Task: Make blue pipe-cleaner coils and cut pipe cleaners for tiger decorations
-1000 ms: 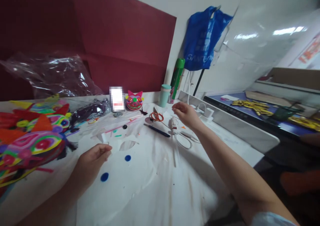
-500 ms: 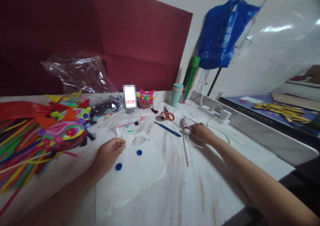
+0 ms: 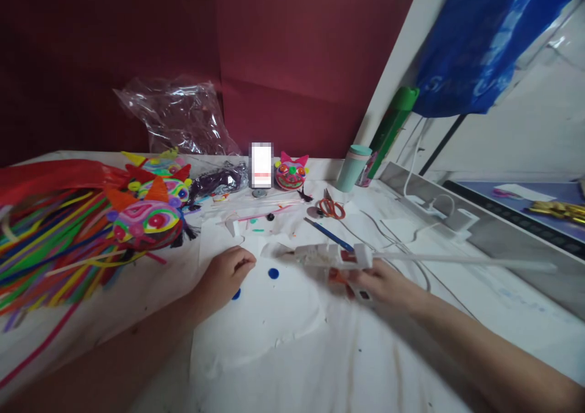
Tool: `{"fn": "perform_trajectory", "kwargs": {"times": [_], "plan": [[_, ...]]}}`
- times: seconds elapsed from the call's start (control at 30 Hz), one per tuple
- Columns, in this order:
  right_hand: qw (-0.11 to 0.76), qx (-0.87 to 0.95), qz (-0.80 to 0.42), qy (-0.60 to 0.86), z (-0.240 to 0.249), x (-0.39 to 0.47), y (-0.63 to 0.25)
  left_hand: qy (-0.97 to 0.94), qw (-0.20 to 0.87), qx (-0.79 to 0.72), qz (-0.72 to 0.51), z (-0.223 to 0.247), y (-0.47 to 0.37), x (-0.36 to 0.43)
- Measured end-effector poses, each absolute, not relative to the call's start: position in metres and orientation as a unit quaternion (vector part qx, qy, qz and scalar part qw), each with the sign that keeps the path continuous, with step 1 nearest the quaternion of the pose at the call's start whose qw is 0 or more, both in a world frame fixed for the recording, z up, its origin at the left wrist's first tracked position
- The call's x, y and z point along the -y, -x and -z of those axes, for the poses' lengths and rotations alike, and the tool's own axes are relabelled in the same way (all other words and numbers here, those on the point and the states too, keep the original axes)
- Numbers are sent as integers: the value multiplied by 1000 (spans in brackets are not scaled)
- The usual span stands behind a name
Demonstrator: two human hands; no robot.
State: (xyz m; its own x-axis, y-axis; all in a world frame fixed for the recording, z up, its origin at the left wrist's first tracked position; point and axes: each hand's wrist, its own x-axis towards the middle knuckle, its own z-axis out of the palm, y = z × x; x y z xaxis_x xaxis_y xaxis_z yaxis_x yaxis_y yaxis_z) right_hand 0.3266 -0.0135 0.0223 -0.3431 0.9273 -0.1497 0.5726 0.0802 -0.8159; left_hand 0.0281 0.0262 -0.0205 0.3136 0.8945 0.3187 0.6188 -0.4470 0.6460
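My right hand (image 3: 377, 282) is wrapped round a white hot glue gun (image 3: 324, 256), its nozzle pointing left over the white sheet (image 3: 256, 334). A long translucent glue stick (image 3: 466, 261) sticks out of its back. My left hand (image 3: 235, 267) is closed in a pinch above the sheet's left side; whatever is between the fingertips is too small to make out. Just right of it lies a blue disc (image 3: 273, 273), and a second blue disc (image 3: 236, 294) is partly covered by the hand. A small white piece (image 3: 234, 227) stands behind the left hand.
Colourful decorated masks (image 3: 148, 224) with bright strips lie at left. Behind are a pink mask (image 3: 291, 172), a phone (image 3: 262, 165), orange scissors (image 3: 332, 208), a blue pen-like tool (image 3: 328, 233) and a green cup (image 3: 353, 168). A power strip (image 3: 425, 207) with cables is at right.
My right hand has lifted the glue gun off the table and brought it left, over the sheet. The view has shifted, and my left hand now partly covers one blue disc.
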Motion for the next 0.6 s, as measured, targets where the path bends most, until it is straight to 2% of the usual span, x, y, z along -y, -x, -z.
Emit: {"fn": "perform_trajectory", "kwargs": {"times": [0.13,0.37,0.6], "plan": [[209,689,-446,532,-3,20,-310,-800,202,-469,-313,21,-28,-25],[184,755,-359,517,-2,23,-307,-817,202,-456,-290,23,-28,-27],[179,789,-325,489,-4,22,-304,-818,206,-450,-293,21,-29,-27]]}}
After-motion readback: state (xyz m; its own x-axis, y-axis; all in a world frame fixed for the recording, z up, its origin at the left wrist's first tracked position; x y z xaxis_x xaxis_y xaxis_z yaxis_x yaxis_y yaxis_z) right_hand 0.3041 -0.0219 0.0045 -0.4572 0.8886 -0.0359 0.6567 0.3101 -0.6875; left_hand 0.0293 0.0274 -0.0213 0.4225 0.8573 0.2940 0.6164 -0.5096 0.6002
